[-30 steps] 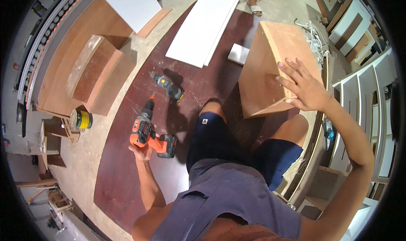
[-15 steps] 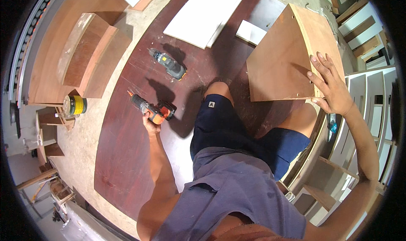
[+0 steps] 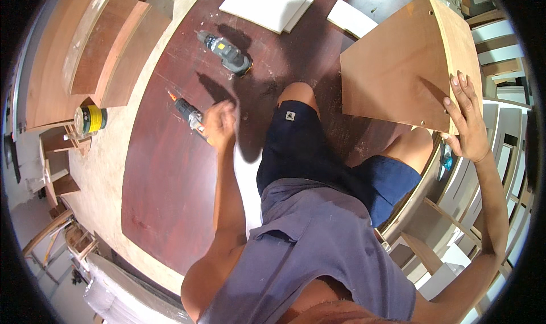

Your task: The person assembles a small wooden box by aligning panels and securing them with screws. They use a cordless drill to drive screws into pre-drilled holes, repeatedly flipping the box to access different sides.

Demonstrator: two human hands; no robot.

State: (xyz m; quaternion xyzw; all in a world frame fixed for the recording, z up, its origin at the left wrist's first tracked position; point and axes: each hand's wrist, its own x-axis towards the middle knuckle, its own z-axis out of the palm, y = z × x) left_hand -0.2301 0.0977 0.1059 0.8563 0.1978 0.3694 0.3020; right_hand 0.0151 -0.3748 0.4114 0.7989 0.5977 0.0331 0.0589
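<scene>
My left hand (image 3: 219,124) is over the rear part of an orange-tipped cordless drill (image 3: 186,111) lying on the dark red board. Its fingers are smeared by motion, and it hides the drill's grip. My right hand (image 3: 471,122) rests with fingers stretched along the near right edge of a plywood box (image 3: 395,68). The thumb sits at the box's lower corner. Small round holes show along that pale edge. A second, grey drill (image 3: 227,54) lies farther off on the board.
White panels (image 3: 267,5) and a smaller white piece (image 3: 351,18) lie at the far side of the dark red board (image 3: 165,210). Wooden box frames (image 3: 102,45) and a yellow-and-black container (image 3: 91,119) are to the left. White shelving (image 3: 503,131) stands at the right, near a teal-handled tool (image 3: 446,160).
My left hand has shifted back and right over the orange drill's rear, its grip no longer clearly seen. My right hand stays on the box. The whole view has shifted slightly.
</scene>
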